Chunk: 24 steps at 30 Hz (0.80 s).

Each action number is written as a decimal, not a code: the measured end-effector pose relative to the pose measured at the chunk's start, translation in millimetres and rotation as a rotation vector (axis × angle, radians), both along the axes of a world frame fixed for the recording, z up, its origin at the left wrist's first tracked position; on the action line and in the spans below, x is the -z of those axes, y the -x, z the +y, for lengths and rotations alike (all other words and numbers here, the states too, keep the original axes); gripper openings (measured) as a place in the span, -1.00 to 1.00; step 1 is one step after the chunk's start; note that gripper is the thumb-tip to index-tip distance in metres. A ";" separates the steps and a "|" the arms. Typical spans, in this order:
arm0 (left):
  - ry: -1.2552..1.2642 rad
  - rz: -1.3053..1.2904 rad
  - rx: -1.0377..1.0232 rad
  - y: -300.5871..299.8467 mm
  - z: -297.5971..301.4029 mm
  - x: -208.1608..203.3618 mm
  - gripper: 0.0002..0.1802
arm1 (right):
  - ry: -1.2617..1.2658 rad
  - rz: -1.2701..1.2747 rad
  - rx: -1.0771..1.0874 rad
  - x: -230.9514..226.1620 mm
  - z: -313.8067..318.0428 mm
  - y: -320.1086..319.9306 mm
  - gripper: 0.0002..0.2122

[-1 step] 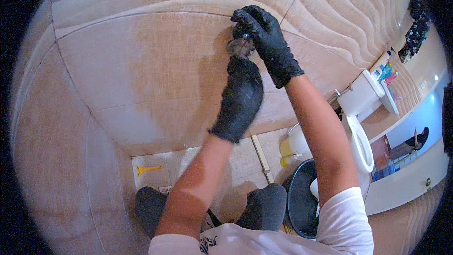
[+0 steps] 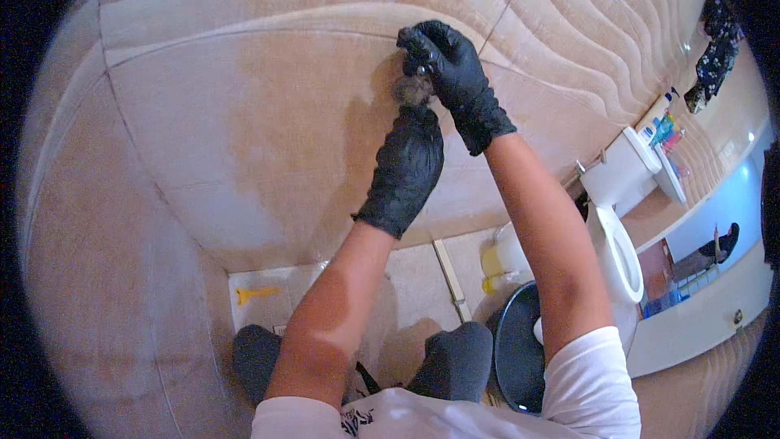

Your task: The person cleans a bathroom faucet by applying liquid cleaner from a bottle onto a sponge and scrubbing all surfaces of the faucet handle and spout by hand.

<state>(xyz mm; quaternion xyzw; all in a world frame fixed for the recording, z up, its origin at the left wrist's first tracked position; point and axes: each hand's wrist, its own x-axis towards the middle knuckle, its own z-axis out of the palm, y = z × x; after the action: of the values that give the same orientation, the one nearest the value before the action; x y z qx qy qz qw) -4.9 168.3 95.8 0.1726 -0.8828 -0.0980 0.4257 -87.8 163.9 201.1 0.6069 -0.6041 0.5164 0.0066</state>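
Both my hands wear black gloves and reach up to a small metal wall fitting (image 2: 421, 71), perhaps a tap, on the tan tiled wall (image 2: 317, 114). My right hand (image 2: 451, 65) curls round its upper part from the right, fingers bent over it. Just below, a greyish, roundish piece (image 2: 413, 91) sits against the wall; whether it is the fitting's flange or a scouring pad is unclear. My left hand (image 2: 410, 164) comes from below with its fingers drawn together at this piece. The fingertips are partly hidden.
On the floor at left lies a yellow scraper-like tool (image 2: 258, 293). A pale strip (image 2: 449, 276) runs across the floor. To the right stand a dark tub (image 2: 518, 349), a container with yellow liquid (image 2: 496, 264) and a white toilet (image 2: 621, 252). Bottles (image 2: 662, 126) stand on its tank.
My left hand has shifted slightly down and left, its fingers still at the fitting. My right hand stays around the fitting. The whole view has tilted a little.
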 end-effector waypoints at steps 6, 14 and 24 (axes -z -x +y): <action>-0.150 0.361 0.122 -3.2 16.2 10.6 -0.49 | -0.036 -0.060 0.025 -5.6 9.4 -8.0 -0.76; -0.218 0.518 0.102 0.0 20.1 7.3 -0.52 | 0.046 -0.091 0.024 1.8 6.6 -8.2 -0.68; -0.157 0.529 0.172 0.7 -10.5 18.0 -0.61 | 0.030 -0.078 0.024 -1.7 8.4 -10.8 -0.70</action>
<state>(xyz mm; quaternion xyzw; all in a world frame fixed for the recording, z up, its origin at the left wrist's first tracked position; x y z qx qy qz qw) -5.6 157.8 77.8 0.0979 -0.7424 -0.2436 0.6164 -77.0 172.3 202.8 0.5787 -0.6033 0.5488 -0.0018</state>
